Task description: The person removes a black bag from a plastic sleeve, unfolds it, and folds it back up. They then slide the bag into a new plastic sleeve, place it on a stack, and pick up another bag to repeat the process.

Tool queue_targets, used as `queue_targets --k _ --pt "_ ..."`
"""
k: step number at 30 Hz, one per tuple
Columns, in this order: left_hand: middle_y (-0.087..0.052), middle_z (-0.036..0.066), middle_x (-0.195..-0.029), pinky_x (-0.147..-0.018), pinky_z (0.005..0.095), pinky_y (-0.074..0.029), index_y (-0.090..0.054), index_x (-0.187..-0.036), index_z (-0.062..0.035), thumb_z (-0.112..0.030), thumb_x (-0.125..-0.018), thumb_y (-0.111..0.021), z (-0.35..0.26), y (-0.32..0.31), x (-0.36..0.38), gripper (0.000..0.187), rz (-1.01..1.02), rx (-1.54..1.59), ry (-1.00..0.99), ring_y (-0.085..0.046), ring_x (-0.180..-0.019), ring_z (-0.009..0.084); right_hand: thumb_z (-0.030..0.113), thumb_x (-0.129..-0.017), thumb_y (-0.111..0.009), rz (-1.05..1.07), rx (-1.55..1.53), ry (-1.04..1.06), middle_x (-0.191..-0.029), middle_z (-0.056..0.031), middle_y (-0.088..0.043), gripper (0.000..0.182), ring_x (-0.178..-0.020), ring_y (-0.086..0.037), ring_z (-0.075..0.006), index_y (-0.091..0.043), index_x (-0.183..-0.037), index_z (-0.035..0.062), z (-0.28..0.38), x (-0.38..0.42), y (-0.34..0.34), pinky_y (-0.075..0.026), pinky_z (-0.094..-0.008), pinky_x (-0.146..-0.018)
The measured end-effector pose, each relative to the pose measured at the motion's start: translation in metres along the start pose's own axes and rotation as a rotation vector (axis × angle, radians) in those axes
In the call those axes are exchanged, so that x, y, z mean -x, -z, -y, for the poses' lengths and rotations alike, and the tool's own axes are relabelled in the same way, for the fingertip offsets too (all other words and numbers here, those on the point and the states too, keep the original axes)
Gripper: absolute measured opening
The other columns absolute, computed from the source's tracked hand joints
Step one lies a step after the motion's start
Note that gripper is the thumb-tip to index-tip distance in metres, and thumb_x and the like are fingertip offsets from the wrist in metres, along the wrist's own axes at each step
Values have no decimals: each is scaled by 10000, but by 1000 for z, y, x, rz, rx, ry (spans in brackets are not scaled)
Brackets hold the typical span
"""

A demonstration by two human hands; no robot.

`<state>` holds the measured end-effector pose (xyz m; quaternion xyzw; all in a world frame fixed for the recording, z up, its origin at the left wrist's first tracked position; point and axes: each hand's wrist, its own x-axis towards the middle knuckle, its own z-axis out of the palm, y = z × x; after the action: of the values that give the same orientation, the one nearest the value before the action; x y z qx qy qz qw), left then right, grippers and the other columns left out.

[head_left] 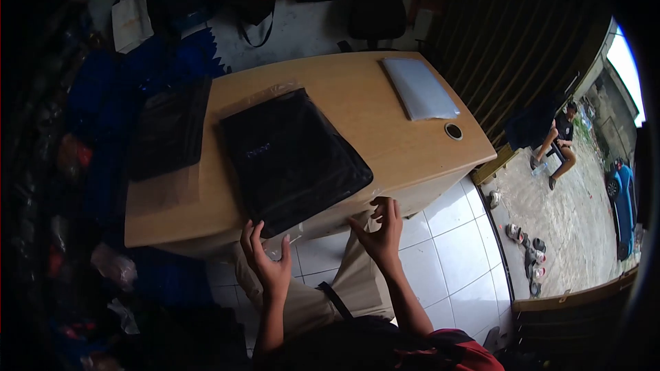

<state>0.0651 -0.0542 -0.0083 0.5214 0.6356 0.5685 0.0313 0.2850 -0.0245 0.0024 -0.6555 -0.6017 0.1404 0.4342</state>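
Both hands are spread at the near side of the black packet [295, 158], and neither visibly pinches anything. The left hand [269, 264] is held palm up and cupped, thumb well apart from the fingers, with its fingertips at the packet's near left corner; whether they touch it or stop just short, I cannot tell. The right hand [380, 235] is just below the packet's near right corner, fingers curled and thumb apart, a wide gap between them; thin glints nearby could be clear film, but I cannot tell if it is touched. The step in hand looks like handling the packet at its near edge, and a firm hold on it would call for the left fingers closing at the corner and the right hand coming up to the edge. The packet lies flat and slightly askew just beyond the hands, pale lettering on its face, its near corner at the edge of the wooden table [357, 89]. Beyond the left hand, further left, is a dark sheet-like package [172, 130]; far beyond the right hand lie a translucent stack [418, 89] and, nearer, a round desk hole [454, 131]. Well off to the right, outside, a person [565, 127] sits.
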Motion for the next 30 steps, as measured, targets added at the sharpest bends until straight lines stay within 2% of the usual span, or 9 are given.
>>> queue_targets --k 4,7,12,13,16,18,21,28,30 --pt "-503 165 -1377 -858 343 -566 -599 -1182 3 82 -818 -669 20 -15 -3 379 -47 153 89 -598 -1114 244 151 -651 -878 -153 126 426 -1226 -181 -513 645 -1107 -560 -344 -545 -1194 46 15 -49 5 -529 -416 -817" --pt "-555 212 -1346 -804 290 -575 -618 -1135 23 87 -805 -691 41 -26 -16 343 -122 258 59 -613 -1151 241 46 -738 -784 247 -321 187 -1067 -111 -624 356 -970 -640 -233 -640 -1063 27 -7 -73 -12 -535 -330 -735" --pt "-619 204 -1261 -784 310 -593 -689 -1040 4 48 -784 -736 28 30 -27 264 47 195 82 -706 -956 280 -46 -699 -770 99 -233 336 -874 -67 -568 217 -756 -623 -118 -598 -820 11 -36 -43 -21 -490 -227 -561" --pt "-642 200 -1218 -782 317 -589 -692 -1024 3 34 -774 -754 33 31 -24 260 41 252 145 -706 -957 277 -42 -698 -729 96 -254 214 -860 -84 -583 154 -775 -617 -189 -610 -741 47 -24 -35 -15 -485 -273 -570" --pt "-706 177 -1073 -751 336 -575 -691 -1003 -4 -8 -741 -805 48 13 -41 286 -128 191 75 -713 -930 260 3 -738 -742 -72 -271 67 -899 -113 -572 179 -691 -599 -209 -619 -864 37 -11 -43 -36 -459 -281 -548" --pt "-714 145 -1036 -707 288 -569 -667 -1010 20 -2 -807 -756 45 -10 -71 223 -240 148 69 -695 -853 168 30 -841 -708 -225 37 296 -946 -94 -569 217 -662 -592 -157 -617 -1038 28 2 -65 -51 -475 -243 -564" --pt "-691 155 -1106 -746 287 -590 -650 -1023 46 78 -871 -641 44 -9 -65 155 -121 303 133 -693 -907 188 -32 -923 -570 -54 -143 180 -982 -111 -569 126 -775 -663 -192 -623 -1036 -17 18 -51 -30 -528 -293 -625" --pt "-629 157 -1230 -814 323 -607 -640 -1077 46 103 -916 -550 46 37 -5 194 14 274 193 -666 -1004 181 -115 -841 -597 -28 -200 198 -1020 -130 -593 222 -879 -635 -243 -690 -993 17 -14 6 -10 -553 -300 -679" --pt "-605 160 -1273 -840 330 -602 -635 -1081 49 98 -923 -539 45 48 -2 192 58 284 170 -658 -1023 185 -128 -802 -628 20 -306 138 -1011 -135 -619 274 -918 -654 -264 -695 -1019 26 -10 12 3 -545 -342 -788"
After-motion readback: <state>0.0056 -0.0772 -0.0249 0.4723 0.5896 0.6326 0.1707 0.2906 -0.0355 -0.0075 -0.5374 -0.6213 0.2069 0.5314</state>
